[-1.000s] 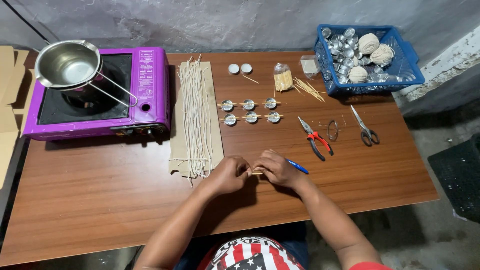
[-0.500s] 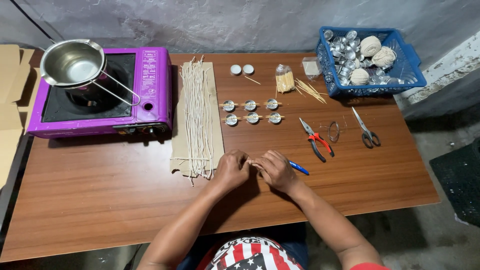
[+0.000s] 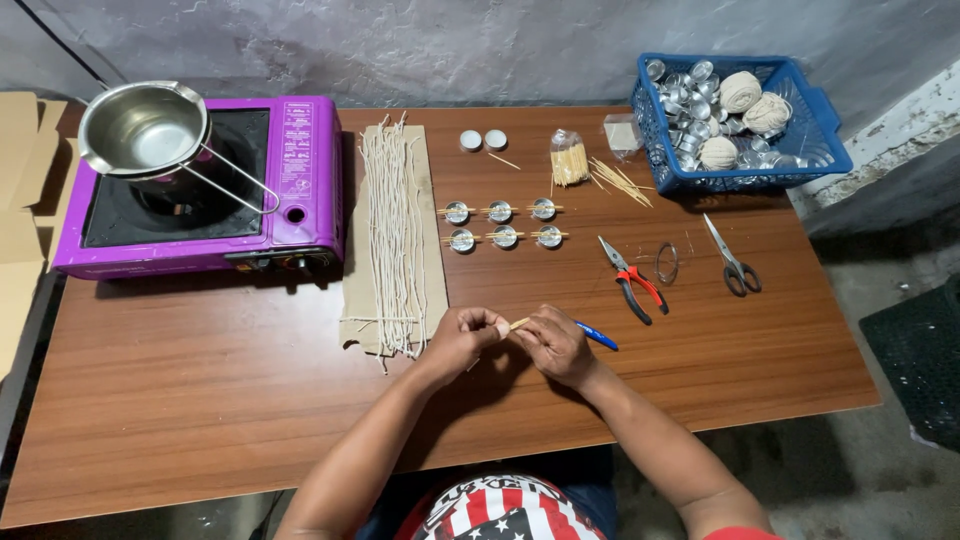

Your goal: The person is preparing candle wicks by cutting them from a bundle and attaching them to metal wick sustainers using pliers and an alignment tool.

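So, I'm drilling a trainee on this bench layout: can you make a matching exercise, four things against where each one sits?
Things:
1. steel pot
2. balls of twine
3. white strings
4. thin wooden stick

Places:
A. in the blue basket
B. between the left hand and right hand
C. on the purple stove
D. laid out on the cardboard strip

Pairs: 1-C, 2-A, 3-D, 4-B

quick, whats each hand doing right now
Left hand: closed, pinching one end of a small wooden stick.
Right hand: closed on the stick's other end, with a blue pen beside it.
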